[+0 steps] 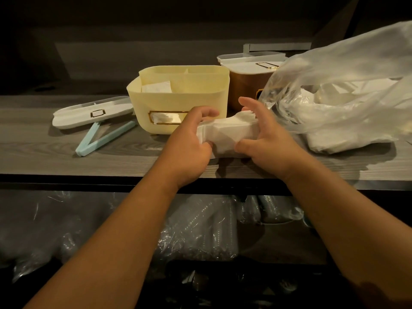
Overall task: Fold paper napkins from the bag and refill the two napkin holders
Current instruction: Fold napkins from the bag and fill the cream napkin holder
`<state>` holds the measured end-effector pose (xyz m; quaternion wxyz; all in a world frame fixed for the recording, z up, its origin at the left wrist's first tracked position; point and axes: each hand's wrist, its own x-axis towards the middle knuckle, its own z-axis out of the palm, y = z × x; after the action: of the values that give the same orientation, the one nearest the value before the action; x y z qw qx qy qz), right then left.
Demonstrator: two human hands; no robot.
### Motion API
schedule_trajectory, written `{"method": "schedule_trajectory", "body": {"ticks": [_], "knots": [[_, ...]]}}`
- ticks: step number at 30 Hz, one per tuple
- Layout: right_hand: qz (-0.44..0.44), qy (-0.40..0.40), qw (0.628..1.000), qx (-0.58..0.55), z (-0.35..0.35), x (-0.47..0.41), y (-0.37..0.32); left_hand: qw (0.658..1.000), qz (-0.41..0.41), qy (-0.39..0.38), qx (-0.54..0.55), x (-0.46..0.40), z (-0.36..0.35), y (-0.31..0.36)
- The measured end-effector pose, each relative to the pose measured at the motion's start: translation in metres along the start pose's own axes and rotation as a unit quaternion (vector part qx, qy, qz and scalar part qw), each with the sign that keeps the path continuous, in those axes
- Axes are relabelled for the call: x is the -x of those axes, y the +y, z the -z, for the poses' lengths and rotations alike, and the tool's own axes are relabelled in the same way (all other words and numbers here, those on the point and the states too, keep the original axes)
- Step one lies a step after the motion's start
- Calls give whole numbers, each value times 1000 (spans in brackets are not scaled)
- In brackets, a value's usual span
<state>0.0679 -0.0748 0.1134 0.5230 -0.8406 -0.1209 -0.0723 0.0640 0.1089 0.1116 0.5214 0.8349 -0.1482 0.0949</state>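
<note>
The grey wood-grain worktop [44, 157] spans mid-frame. At right sags a clear plastic bag [347, 85] with white napkins inside. Centre, an open cream napkin holder [178, 94] shows napkins in its front slot; behind it to the right stands a brown holder [245, 88], lidded. A white lid [89, 114] and blue clip [104, 139] lie at left. Just below the cream holder, a napkin stack [225, 137] sits between both grips: left hand [189, 141] holds its left end, right hand [265, 139] its right end

Light-blue clip [104, 138] lies open on the grey tabletop [66, 161] — clear-wrapped cup stacks [200, 230] on the shelf below.
</note>
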Motion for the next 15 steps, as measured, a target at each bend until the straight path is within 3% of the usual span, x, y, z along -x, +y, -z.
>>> {"method": "schedule_trajectory", "body": {"ticks": [5, 15], "knots": [[6, 18, 1000, 11, 1, 0, 3, 1000, -1, -29, 10, 3, 0, 1], [48, 18, 999, -8, 0, 5, -4, 999, -15, 18, 41, 2, 1, -1]]}}
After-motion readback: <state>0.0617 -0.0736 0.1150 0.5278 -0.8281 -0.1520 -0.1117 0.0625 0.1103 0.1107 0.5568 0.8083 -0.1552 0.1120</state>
